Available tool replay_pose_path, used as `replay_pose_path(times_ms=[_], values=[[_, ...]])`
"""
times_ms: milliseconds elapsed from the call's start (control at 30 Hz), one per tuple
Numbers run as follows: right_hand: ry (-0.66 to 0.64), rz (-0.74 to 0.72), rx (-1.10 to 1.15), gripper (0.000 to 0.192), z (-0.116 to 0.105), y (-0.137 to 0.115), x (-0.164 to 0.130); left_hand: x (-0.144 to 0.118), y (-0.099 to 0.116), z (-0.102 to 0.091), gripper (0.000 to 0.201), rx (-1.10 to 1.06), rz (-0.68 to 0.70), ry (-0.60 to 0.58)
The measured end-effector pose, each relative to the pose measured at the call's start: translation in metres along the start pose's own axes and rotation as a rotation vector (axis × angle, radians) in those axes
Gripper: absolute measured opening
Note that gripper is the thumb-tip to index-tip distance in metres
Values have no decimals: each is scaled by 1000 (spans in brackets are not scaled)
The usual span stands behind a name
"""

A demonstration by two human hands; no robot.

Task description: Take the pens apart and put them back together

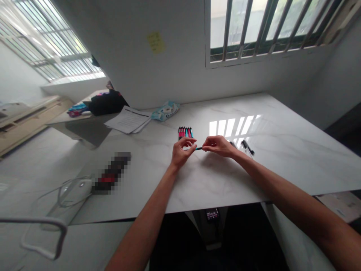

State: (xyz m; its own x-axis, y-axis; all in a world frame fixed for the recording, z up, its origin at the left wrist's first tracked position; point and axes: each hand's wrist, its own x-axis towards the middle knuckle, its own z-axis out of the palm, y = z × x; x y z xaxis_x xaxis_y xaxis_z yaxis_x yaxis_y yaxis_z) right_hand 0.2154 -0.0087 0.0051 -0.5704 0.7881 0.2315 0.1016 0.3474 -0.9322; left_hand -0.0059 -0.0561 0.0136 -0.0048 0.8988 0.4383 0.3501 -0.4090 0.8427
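Observation:
Between my two hands, just above the marble-patterned table [220, 184], is a slim pen [199, 148] with a black end and a bit of teal. My left hand [182, 151] pinches its teal side between thumb and finger. The black end sits in the fingertips of my right hand [218, 146]. Right behind my left hand, several red and teal pens [185, 132] with black tops lie side by side in a row. To the right of my right hand lies a black pen [248, 147], with other slim pieces partly hidden by my wrist.
Printed papers [129, 119] and a blue-white soft packet [166, 111] lie at the back left. A pixelated dark and red object [113, 175] and a white cabled device [75, 190] are at the left. The table's front edge runs close to my lap.

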Motion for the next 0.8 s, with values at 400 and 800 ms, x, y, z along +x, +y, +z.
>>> replay_pose_path(times_ms=[400,800], values=[[37,-61,-138,26,5,2,-1,-1,1,1,15,16,-34,128],[483,113,-421,17,-3,11,3,12,-23,-26,24,320,-177,388]])
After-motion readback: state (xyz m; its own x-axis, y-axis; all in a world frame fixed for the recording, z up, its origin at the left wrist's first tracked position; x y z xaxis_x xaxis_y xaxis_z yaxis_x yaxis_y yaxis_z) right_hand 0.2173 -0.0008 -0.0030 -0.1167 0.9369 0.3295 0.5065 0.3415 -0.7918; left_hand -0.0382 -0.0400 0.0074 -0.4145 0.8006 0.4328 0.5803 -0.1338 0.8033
